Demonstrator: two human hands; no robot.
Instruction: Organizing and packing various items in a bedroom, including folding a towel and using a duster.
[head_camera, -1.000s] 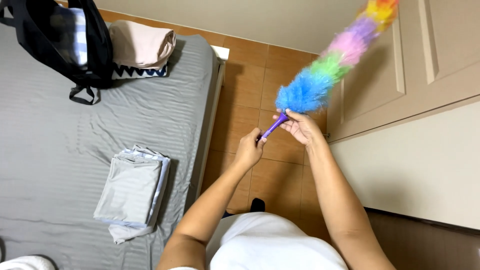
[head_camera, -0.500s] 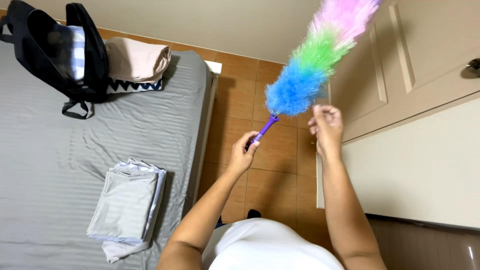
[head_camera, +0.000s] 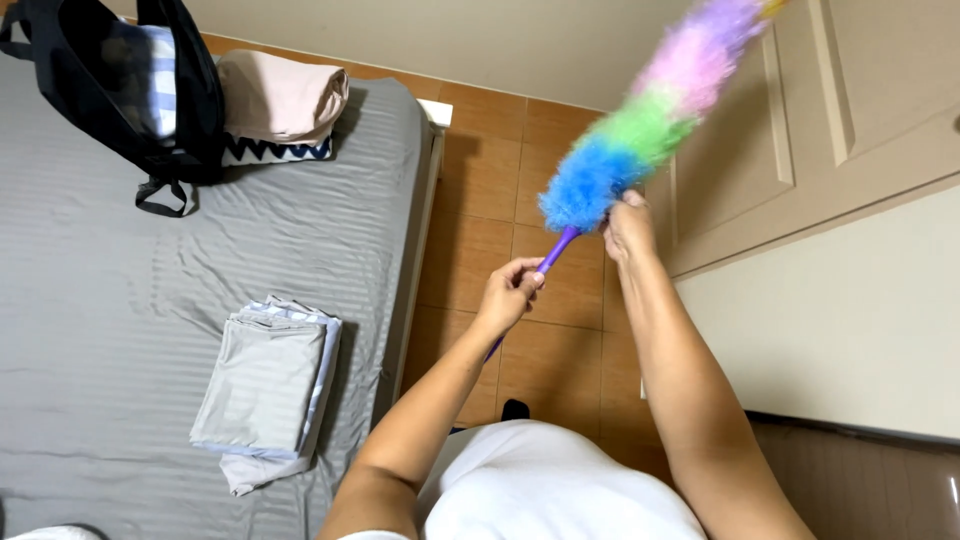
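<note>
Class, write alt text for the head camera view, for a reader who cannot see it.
Seen from above, a person's left hand grips the purple handle of a rainbow feather duster while the right hand touches its blue end. To the left, a grey bed holds folded sheets, a black backpack and folded cloths.

home bedroom | grey-sheeted bed (head_camera: 120, 300) | tiled floor (head_camera: 500, 200) | panelled door (head_camera: 830, 110)

One duster (head_camera: 640, 140), one backpack (head_camera: 120, 90), two hands (head_camera: 508, 295).

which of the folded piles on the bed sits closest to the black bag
The pink folded cloth on the zigzag-patterned piece, right beside the black bag; the grey folded sheets lie well apart, lower on the bed.
</note>
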